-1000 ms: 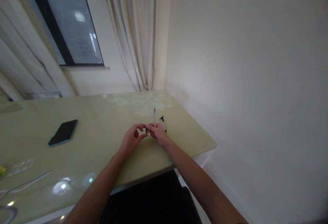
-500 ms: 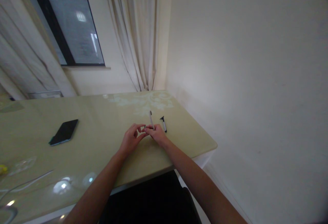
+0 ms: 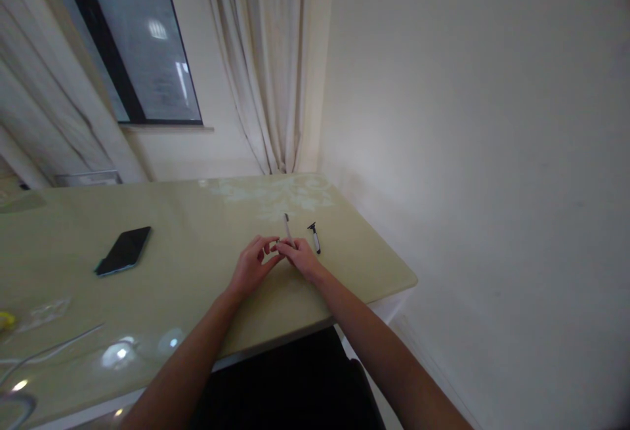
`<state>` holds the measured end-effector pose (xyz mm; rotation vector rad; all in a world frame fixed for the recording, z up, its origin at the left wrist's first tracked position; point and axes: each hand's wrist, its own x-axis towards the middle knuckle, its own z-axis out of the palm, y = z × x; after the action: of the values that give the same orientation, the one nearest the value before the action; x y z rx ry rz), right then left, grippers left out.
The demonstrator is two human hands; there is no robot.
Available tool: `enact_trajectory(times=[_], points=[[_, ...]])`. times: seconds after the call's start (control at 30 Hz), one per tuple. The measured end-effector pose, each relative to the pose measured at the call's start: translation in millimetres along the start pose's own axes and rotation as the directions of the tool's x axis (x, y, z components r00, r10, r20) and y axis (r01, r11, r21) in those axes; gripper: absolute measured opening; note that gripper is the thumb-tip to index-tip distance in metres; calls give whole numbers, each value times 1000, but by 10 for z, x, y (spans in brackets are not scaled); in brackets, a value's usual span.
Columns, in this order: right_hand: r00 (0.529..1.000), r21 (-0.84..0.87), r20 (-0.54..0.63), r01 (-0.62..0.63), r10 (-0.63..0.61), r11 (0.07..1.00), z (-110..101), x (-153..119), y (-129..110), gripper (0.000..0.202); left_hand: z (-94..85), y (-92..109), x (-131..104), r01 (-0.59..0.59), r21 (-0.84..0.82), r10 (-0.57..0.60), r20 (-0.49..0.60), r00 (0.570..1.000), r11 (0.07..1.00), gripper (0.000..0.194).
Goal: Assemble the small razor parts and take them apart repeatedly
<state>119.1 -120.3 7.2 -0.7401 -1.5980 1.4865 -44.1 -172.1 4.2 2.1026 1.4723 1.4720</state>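
Observation:
My left hand point(image 3: 253, 261) and my right hand point(image 3: 298, 255) meet above the table near its front edge, fingertips close together. Between their fingertips is a small dark item, too small to make out. A thin light toothbrush point(image 3: 288, 228) with a dark head sticks up and away from my right hand, its lower end hidden by the fingers. Just right of that hand, a black and white razor point(image 3: 315, 238) lies on the table. My left hand's thumb and fingers are curved around the small item.
A dark tablet or phone point(image 3: 124, 251) lies on the left of the table point(image 3: 197, 299). Nearer the left edge are clear plastic wrapping point(image 3: 46, 312), a yellow object point(image 3: 6, 320) and a thin cable point(image 3: 59, 346). A wall rises at the right.
The toothbrush has tilted slightly to the left along with small finger movements of my right hand. My left hand stays nearly where it was.

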Motion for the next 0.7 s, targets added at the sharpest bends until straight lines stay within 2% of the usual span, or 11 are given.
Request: enact_trajectory(times=[0.1, 0.2, 0.3, 0.43, 0.5, 0.6, 0.7], points=[[996, 10, -72, 48, -47, 999, -13, 26, 49, 38, -43, -17, 34, 39, -12, -40, -72, 997, 999, 39], [983, -193, -98, 133, -154, 972, -55, 49, 76, 34, -109, -70, 62, 79, 22, -75, -151, 986, 997, 40], [976, -376, -63, 172, -211, 910, -96, 48, 68, 37, -166, -134, 74, 115, 60, -102, -191, 976, 992, 41], [975, -505, -40, 170, -220, 846, -95, -4, 46, 36, -190, -190, 76, 172, 57, -157, -201, 967, 984, 43], [971, -573, 8, 199, -237, 795, -74, -41, 31, 40, -184, -198, 78, 202, 33, -191, -205, 960, 979, 45], [952, -646, 120, 291, -283, 706, -51, -78, -3, 39, -169, -190, 81, 227, -13, -226, -197, 954, 974, 48], [944, -675, 116, 303, -309, 673, -60, -86, -38, 38, -165, -170, 83, 234, -41, -237, -181, 955, 971, 49]])
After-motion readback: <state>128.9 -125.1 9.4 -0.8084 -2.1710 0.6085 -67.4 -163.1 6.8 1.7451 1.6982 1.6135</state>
